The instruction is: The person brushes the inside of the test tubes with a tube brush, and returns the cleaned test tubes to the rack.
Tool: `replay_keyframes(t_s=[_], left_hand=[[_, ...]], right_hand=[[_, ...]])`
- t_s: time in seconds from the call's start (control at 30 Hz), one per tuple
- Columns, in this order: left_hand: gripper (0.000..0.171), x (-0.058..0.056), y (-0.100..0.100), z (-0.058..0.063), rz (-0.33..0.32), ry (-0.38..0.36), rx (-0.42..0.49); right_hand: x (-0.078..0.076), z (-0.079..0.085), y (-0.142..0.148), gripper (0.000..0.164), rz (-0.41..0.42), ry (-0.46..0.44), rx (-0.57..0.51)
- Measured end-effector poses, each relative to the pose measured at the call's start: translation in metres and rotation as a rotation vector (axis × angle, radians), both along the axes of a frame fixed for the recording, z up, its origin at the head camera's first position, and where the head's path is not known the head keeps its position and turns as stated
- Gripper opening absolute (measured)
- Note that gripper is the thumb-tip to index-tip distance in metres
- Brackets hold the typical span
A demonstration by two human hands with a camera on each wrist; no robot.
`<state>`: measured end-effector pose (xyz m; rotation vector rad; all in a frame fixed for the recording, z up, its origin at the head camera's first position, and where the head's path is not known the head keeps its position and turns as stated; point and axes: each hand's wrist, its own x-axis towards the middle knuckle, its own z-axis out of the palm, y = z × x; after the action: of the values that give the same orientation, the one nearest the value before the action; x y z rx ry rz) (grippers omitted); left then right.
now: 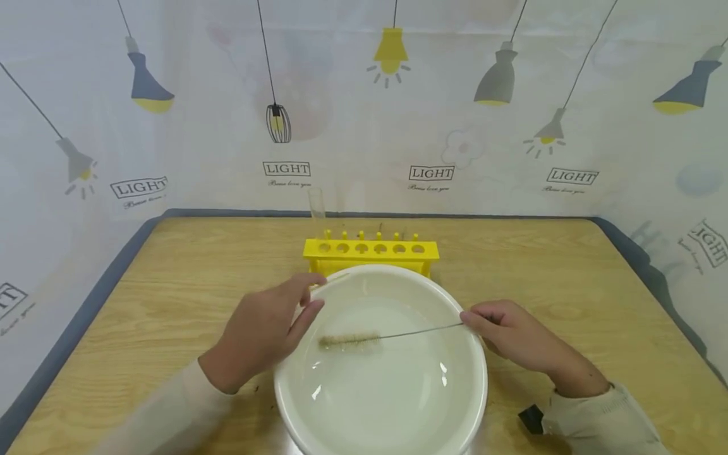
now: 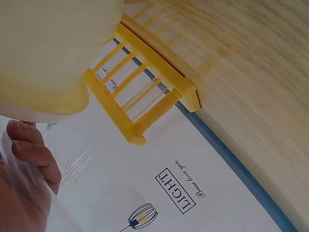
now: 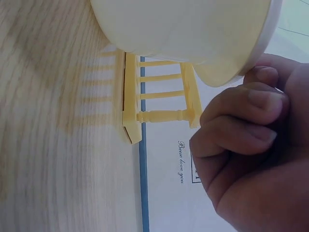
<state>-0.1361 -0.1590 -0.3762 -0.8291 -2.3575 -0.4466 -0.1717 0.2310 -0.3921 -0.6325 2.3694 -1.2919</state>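
Head cam: R hand [image 1: 509,332] is pinching the thin metal wire of a beige bristle brush [image 1: 349,340], its bristles sitting within a round white basin [image 1: 480,379]. L wrist cam's showing what head cam's barely catching: L hand [image 1: 258,335] gripping a clear see-through tube [image 2: 24,171]. Wrist cams are also revealing the yellow plastic rack's [image 2: 159,65] posts.

Screened-off workspace, lab-like
I'm seeing lamp-print sheeting [image 1: 364,126] hanging round the wood-grain table [image 1: 199,265] from nine to three o'clock, with a yellow test-tube rack [image 1: 371,255] standing at twelve.
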Motion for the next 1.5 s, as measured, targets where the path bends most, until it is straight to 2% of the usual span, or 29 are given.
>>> replay_keyframes(t_s=[0.1, 0.23, 0.37, 0.5, 0.67, 0.77, 0.97, 1.2, 1.37, 1.5], left_hand=[[0.031, 0.001, -0.001, -0.003, -0.008, -0.003, -0.012], [0.029, 0.002, -0.002, -0.005, 0.002, 0.005, -0.031], [0.029, 0.005, -0.001, -0.005, 0.016, 0.021, -0.086], [0.031, 0.008, -0.001, -0.007, 0.012, 0.046, -0.12], [0.037, 0.011, -0.002, -0.01, 0.021, 0.06, -0.091], [0.039, 0.012, -0.004, -0.01, 0.037, 0.067, -0.075], [0.039, 0.01, -0.009, -0.01, 0.046, 0.029, -0.074], [0.028, 0.005, -0.01, -0.014, 0.022, -0.028, -0.089], [0.025, 0.003, -0.01, -0.014, 0.016, -0.029, -0.103], [0.025, 0.003, -0.009, -0.014, 0.015, -0.02, -0.109]], right_hand=[[0.003, -0.002, 0.0, 0.031, -0.008, 0.035, -0.057], [0.006, -0.002, 0.0, 0.041, -0.039, 0.062, -0.123], [0.006, -0.001, 0.002, 0.051, -0.107, 0.048, -0.169], [0.003, 0.001, 0.005, 0.054, -0.13, 0.051, -0.207], [-0.001, 0.0, 0.007, 0.055, -0.11, 0.052, -0.272], [-0.002, -0.002, 0.008, 0.055, -0.132, 0.05, -0.297], [-0.004, -0.004, 0.012, 0.056, -0.193, 0.047, -0.329], [-0.007, -0.001, 0.014, 0.057, -0.277, -0.007, -0.43], [-0.009, 0.002, 0.017, 0.056, -0.271, -0.002, -0.457], [-0.01, 0.004, 0.02, 0.055, -0.243, -0.001, -0.522]])
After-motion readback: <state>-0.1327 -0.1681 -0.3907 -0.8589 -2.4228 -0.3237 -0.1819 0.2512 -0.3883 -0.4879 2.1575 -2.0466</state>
